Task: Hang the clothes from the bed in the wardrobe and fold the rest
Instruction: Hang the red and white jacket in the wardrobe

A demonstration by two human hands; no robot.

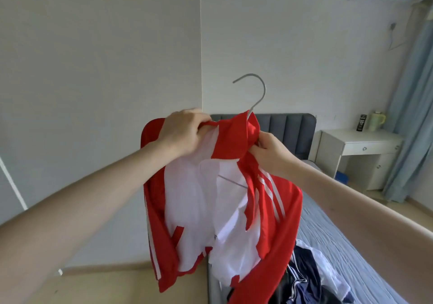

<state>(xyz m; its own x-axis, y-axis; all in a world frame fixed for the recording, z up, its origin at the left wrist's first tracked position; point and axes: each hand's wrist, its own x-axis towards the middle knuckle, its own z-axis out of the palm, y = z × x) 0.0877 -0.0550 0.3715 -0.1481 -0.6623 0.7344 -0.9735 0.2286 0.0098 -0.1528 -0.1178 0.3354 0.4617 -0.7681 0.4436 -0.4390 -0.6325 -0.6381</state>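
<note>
A red and white jacket [222,186] on a grey hanger [256,93] is being gripped at the collar by the left hand [185,132] and right hand [271,150] above the bed [339,245].

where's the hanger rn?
Head view, centre: the hanger sits inside the red jacket, hook poking above the collar, between the left hand and right hand.

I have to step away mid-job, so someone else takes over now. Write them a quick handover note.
Left hand grips the red jacket at the collar's left side; right hand pinches the collar's right side.
Hanger is inside the jacket, hook sticking up, all held in the air above the bed.
Left: seat the jacket, hang it in the wardrobe, then sort the dark clothes pile on the bed.
</note>
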